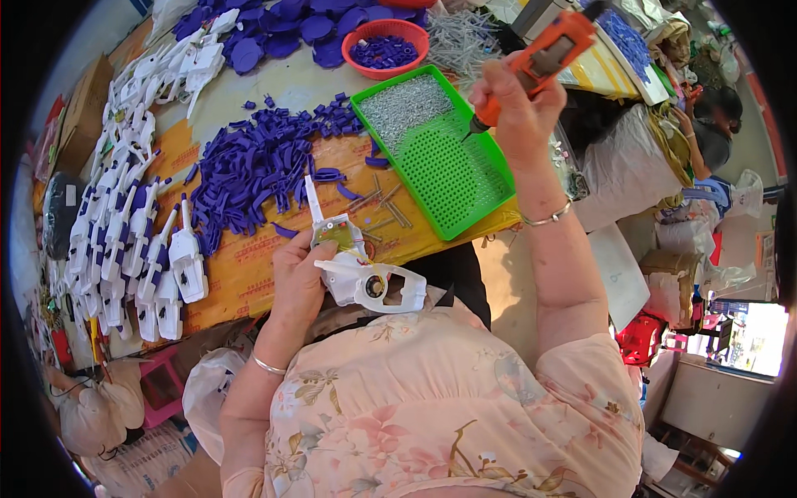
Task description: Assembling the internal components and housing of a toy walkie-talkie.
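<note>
My left hand [300, 270] grips an opened white plastic housing [353, 286] near the table's front edge. A small green circuit board [334, 234] shows in it, with a round black part [375, 286] beside a loop-shaped opening. The left thumb presses by the board. Raised at the right, my right hand [523, 112] is closed around an orange electric screwdriver [548, 54]. Its dark bit points down and left, over a green perforated tray [452, 187]. Small silver screws [407, 108] are heaped in the tray's far half; whether the bit carries one is too small to tell.
Purple plastic pieces [257, 162] lie piled mid-table, with several metal rods [390, 203] nearby. White-and-purple assemblies [116, 241] crowd the left side. A red basket [386, 46] of purple parts stands behind the tray. Another person [714, 124] sits at far right.
</note>
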`<state>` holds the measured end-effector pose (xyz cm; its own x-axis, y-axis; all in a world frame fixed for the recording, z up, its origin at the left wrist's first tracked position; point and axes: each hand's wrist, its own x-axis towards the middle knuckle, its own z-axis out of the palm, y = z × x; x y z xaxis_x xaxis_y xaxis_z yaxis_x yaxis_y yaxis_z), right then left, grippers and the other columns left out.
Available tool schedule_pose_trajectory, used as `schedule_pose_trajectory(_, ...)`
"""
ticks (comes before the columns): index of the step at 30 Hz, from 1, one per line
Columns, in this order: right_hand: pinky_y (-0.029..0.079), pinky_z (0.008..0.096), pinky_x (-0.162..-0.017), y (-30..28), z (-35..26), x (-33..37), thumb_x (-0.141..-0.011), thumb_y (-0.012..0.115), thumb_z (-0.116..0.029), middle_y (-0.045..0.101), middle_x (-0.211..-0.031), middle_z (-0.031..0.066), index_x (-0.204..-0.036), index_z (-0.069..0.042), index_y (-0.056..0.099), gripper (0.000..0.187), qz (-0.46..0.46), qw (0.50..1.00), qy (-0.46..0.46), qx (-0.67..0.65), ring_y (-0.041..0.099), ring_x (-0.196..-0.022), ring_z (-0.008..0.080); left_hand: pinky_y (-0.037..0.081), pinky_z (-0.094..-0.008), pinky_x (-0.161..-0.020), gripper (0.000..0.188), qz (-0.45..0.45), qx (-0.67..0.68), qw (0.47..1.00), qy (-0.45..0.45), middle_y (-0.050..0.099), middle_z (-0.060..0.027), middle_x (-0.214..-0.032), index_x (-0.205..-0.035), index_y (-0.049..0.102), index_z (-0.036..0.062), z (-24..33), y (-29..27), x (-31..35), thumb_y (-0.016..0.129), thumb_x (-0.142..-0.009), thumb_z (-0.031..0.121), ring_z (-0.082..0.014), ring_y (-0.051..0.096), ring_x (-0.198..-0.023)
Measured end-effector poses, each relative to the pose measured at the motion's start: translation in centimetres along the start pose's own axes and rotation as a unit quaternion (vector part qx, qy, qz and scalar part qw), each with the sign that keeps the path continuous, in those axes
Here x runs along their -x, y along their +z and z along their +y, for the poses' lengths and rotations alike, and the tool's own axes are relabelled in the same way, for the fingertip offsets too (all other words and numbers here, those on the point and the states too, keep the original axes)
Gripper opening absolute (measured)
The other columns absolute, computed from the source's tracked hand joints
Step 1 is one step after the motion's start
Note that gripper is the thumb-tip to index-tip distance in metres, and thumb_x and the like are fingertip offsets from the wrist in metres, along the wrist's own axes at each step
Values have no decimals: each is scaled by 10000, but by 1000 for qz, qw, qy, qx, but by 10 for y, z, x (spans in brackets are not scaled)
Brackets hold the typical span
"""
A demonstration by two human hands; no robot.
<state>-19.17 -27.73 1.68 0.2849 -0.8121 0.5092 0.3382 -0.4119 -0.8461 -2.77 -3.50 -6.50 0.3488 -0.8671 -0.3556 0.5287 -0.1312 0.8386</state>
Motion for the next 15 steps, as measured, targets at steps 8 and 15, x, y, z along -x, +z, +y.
schedule_pose_trajectory(8,467,297,-535,60,-43,49,-814,666,-262,524,-607,76,-911,16,479,349,-96,985,-10,-140,542,-540,163,543,-290,-670,294,-13,12,1000,0,656,-142,-920,-1104,572,-78,7,10,0,503,-836,21,-188,660,-757)
schedule_pose_trajectory(15,479,264,-531,97,-43,80,-679,790,-378,550,-627,69,-742,-8,511,468,-135,976,103,-136,555,-564,146,517,-239,-641,289,-31,14,999,32,655,-98,-910,-1107,585,-60,3,3,-1,529,-833,12,-125,636,-728)
